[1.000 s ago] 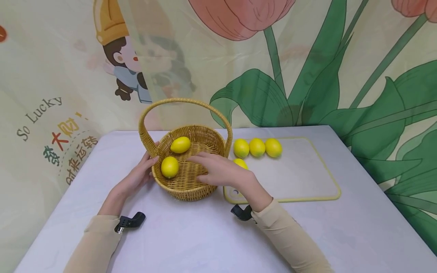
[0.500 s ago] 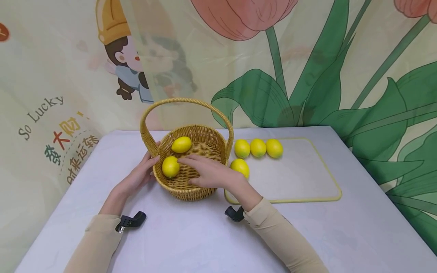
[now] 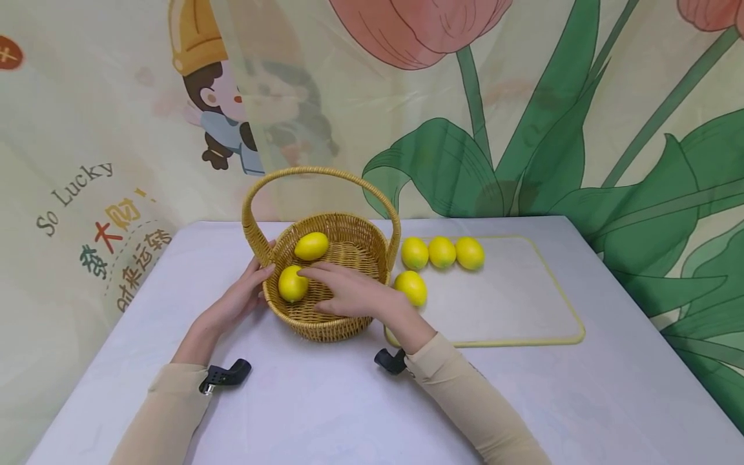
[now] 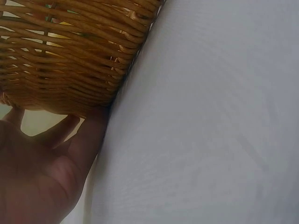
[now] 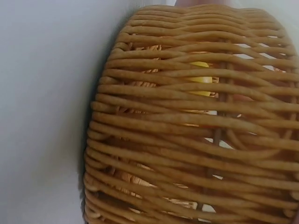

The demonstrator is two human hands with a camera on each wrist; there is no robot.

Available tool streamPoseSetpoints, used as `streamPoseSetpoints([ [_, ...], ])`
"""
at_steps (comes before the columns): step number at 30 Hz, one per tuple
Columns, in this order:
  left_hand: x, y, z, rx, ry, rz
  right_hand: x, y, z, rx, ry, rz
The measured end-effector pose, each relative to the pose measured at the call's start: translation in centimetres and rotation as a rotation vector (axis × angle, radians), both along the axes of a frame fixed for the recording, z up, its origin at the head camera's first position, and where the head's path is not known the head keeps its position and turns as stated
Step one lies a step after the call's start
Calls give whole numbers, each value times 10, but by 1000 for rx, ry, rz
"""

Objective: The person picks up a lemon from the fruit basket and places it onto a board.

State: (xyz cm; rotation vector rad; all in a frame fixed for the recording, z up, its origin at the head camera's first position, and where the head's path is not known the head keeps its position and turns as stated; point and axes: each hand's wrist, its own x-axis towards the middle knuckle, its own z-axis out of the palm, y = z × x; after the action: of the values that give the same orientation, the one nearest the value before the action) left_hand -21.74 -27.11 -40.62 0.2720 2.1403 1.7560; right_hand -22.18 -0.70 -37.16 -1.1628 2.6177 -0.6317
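Clock face is centred on the wicker basket [image 3: 328,332] here, head view. 12 o'clock is filled by the tulip-print backdrop [image 3: 349,110], and everything's laid out on the white-cloth table [image 3: 325,400]. A yellow-rimmed white board [image 3: 500,303] is parked at 3, just beside the basket. The basket itself is stood upright, with its tall handle [image 3: 320,170] arched over the bowl.

The left hand [image 3: 239,297] is set at about 9 on the outer wall, left fingers [image 4: 88,135] spread and pressed to the weave, so it looks nicely braced. The right hand [image 3: 351,289] is held over the bowl from the 4 o'clock side, right fingers [image 3: 325,274] stretched out, thumb [image 3: 327,307] apart, nothing visibly pinched.

Lemons last: the 9 o'clock lemon [image 3: 292,284] is sat in the bowl, partly overlapped by the right fingertips (contact can't be told), and the 11 o'clock lemon [image 3: 310,246] is sat behind it. On the board, a row of three lemons [image 3: 442,252] is lined up at its 10 to 12, a fourth lemon [image 3: 410,288] at its 9.

Tips, imo: a lemon is probably better cupped from both sides than poked, since it could easily be rolled; the wrist should be kept clear of the 4 o'clock rim
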Motion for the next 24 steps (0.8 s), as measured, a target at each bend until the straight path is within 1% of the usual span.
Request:
streamPoseSetpoints([
  [6, 0, 1, 1, -1, 0, -3, -7, -9, -5, -32, -14, -4],
  [9, 1, 1, 0, -5, 2, -1, -11, -14, -8, -42, -3, 20],
  [12, 1, 1, 0, -11, 1, 1, -13, -18, -10, -21, 0, 36],
  [15, 0, 1, 1, -14, 3, -1, -13, -18, -9, 17, 8, 49],
  [17, -1, 1, 1, -20, 2, 4, -12, -18, -8, 37, 31, 56],
  [21, -2, 1, 1, -41, -3, 17, -10, -18, -7, 50, 66, 83],
  [24, -1, 1, 0, -49, -5, 19, -8, -18, -7, 54, 61, 97],
])
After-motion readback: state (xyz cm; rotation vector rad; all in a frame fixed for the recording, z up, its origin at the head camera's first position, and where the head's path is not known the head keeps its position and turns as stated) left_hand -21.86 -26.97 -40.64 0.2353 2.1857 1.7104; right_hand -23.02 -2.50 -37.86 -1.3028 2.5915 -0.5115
